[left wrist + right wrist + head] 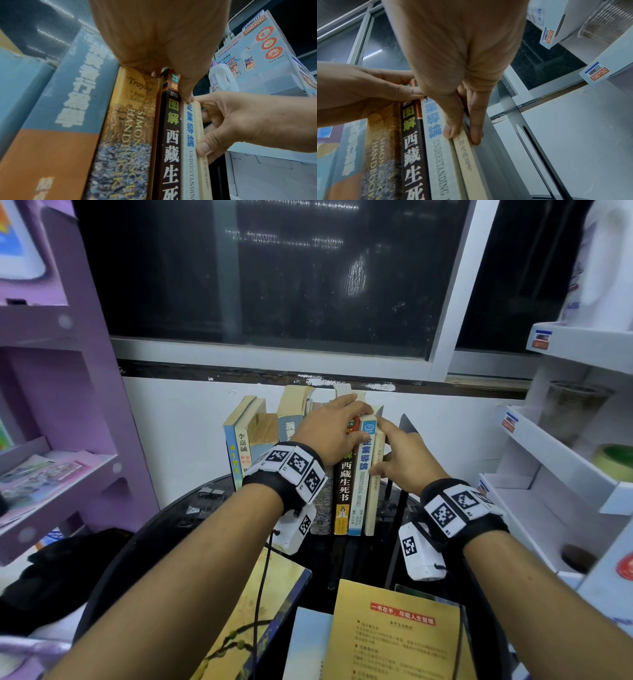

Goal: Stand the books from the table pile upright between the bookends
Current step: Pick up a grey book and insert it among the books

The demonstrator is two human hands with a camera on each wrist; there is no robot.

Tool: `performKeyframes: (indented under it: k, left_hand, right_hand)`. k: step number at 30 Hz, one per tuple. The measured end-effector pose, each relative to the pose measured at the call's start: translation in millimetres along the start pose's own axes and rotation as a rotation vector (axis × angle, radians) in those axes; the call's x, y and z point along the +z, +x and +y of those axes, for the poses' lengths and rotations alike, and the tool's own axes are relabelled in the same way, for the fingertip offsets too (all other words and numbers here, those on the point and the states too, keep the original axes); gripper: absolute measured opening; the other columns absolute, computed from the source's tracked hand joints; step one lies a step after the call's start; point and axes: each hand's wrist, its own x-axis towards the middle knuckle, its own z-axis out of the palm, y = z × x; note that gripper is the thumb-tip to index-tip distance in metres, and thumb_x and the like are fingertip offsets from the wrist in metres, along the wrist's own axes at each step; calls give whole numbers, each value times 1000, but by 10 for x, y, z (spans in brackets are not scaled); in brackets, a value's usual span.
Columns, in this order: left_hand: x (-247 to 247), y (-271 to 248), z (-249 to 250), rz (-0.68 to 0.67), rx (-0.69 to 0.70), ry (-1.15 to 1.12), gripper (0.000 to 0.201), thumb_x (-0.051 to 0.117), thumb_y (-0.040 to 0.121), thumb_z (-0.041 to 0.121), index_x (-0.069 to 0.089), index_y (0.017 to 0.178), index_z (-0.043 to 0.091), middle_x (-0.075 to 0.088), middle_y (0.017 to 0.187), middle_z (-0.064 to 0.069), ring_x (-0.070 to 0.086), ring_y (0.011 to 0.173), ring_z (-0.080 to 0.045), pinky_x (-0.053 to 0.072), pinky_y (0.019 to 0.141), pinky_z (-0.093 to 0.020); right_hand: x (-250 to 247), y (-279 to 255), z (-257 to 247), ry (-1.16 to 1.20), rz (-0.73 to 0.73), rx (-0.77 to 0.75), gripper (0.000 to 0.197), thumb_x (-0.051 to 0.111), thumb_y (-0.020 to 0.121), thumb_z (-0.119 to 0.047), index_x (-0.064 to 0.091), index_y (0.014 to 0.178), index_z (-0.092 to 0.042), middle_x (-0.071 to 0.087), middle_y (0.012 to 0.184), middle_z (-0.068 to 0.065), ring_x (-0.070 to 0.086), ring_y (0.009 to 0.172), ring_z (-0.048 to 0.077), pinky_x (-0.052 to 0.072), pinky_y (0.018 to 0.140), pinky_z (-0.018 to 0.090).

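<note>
A row of books stands upright on the round black table. My left hand grips the tops of the row, fingers over the top edges and thumb on the spines of the dark book and the blue-and-white book. My right hand pinches the thin cream book at the row's right end, beside the black bookend. The left bookend is hidden. The pile lies nearer me: a yellow book, a gold-and-blue book, a pale blue book.
A purple shelf unit stands at the left and a white display rack at the right, both close to the table. Small black clips lie on the table's left part. A black bag sits low left. A window and wall are behind the row.
</note>
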Motion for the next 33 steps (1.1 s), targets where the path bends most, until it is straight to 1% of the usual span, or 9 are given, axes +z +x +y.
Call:
performKeyframes:
  k: [5,7,9,13,17,21,25,28,33]
  left_hand:
    - [-5,-10,5,9,11,1,43,57,91,35,47,132,29,31,154,3,38,135,-20,32,108,-38]
    - [-11,-14,12,13,15,1,42,58,91,35,47,132,28,31,154,3,38,135,-19,31,108,-37]
    - [-16,-15,12,10,21,6,42,58,91,34,48,131,27,31,154,2,38,135,-19,32,107,-37]
    - [-18,-18,2,7,19,-4,41,59,90,33,49,130,27,33,153,2,40,134,-21,33,107,-40]
    - [-14,-20,8,6,16,-3,42,60,90,33,49,130,28,33,153,2,38,135,-21,32,108,-40]
    - [1,-10,-1,4,15,4,42,60,90,33,48,129,28,32,153,1,39,135,-23,35,108,-42]
    - [24,-8,-6,7,10,17,43,59,90,34,46,130,28,31,154,1,41,133,-24,38,106,-43]
    - [35,-10,-4,12,10,21,43,58,90,35,45,131,29,30,154,2,43,131,-23,41,104,-42]
    - [82,-45,-13,56,22,12,44,56,90,36,45,131,27,32,153,0,45,129,-23,42,102,-42]
  right_hand:
    - [-31,-4,-14,-36,-52,17,92,75,80,-4,19,149,-29,65,105,5,68,90,17,58,83,39]
    - [-43,-34,-46,-50,-80,11,99,76,78,-2,14,150,-28,63,100,1,67,92,15,58,83,35]
    - [-29,-73,-73,-50,-76,7,102,76,77,-1,10,151,-26,61,96,-2,64,90,13,57,83,35]
    - [36,-125,-82,-21,-8,19,99,75,79,0,12,150,-28,65,105,4,66,97,18,57,84,39]
    - [40,-143,-74,-18,-15,23,99,74,79,-1,11,151,-29,65,109,6,67,100,20,58,84,40]
    - [44,-173,-73,-29,-16,12,98,74,80,-2,11,150,-30,66,110,7,67,98,20,58,82,39]
    - [58,-170,-71,-26,-15,13,96,73,81,-2,11,148,-31,66,110,8,68,98,22,59,81,41]
    - [63,-173,-66,-16,-20,13,97,72,81,-2,9,148,-34,66,110,8,68,98,22,59,82,42]
    - [61,-190,-57,-6,4,-1,100,72,80,-1,8,148,-36,66,111,6,68,98,21,59,81,40]
